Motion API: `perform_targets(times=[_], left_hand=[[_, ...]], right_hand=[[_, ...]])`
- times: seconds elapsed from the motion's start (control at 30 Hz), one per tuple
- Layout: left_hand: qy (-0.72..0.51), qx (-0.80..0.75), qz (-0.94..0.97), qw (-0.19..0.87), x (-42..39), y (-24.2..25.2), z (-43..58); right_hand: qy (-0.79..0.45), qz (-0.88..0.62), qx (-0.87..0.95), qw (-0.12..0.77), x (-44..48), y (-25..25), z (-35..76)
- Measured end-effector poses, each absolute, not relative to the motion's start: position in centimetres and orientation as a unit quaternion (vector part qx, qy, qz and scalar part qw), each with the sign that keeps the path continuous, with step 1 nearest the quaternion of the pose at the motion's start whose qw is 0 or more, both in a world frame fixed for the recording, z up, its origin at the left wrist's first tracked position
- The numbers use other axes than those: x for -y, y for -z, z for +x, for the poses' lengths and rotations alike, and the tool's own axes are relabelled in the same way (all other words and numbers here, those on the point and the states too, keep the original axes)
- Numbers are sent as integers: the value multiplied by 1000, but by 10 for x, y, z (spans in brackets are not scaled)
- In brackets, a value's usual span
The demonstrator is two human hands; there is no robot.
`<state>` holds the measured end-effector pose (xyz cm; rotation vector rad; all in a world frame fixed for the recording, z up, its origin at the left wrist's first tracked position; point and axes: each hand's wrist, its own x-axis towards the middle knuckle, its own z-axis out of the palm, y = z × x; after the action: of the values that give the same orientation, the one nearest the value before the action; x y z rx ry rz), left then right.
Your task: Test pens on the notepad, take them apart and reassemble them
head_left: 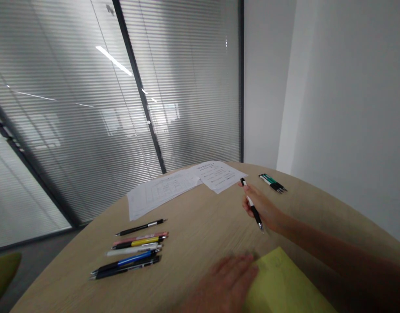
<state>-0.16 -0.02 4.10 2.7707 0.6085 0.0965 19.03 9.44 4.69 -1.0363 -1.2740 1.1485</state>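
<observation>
My right hand (255, 204) is closed around a white-and-black ballpoint pen (250, 201), held above the table with its metal tip pointing down. At the bottom of the view, my left hand (224, 280) lies palm down with stretched fingers, slightly blurred. Its fingertips touch or overlap the left edge of a yellow sheet or pad (285, 282); whether one sheet or several cannot be made out. Beyond the right hand, a small group of green, white and black pens (272, 183) lies side by side.
On the round wooden table (193, 230), several pens and pencils (136, 245) lie in a loose row at the left. Printed papers (164, 191) overlap along the far edge. Behind them stand a glass partition with blinds (200, 87) and a white wall (350, 100). A green chair edge (4, 274) shows lower left.
</observation>
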Motion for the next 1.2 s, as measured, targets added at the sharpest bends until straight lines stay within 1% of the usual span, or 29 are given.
perform_targets(times=[0.1,0.2,0.33,0.43,0.53,0.73,0.97,1.2], left_hand=[[-42,-305,946,97,-33,-39,-16],[-30,-352,933,65,-48,-35,-27],[-27,-355,933,49,-48,-30,-31],[-32,-360,931,48,-47,-29,-29],[-31,-365,929,48,-46,-29,-29],[-33,-369,928,50,-46,-29,-28],[-32,-368,928,47,-46,-30,-27],[-34,-370,927,53,-46,-31,-27]], right_hand=[[-501,-419,516,554,-99,-49,190],[-504,-421,503,562,-104,-50,191],[-549,-370,495,563,-102,-59,194],[-608,-343,483,529,-94,-74,198],[-634,-343,485,495,-87,-88,203],[-640,-347,489,480,-83,-100,211],[-656,-329,498,463,-84,-101,214],[-650,-353,508,441,-85,-103,210]])
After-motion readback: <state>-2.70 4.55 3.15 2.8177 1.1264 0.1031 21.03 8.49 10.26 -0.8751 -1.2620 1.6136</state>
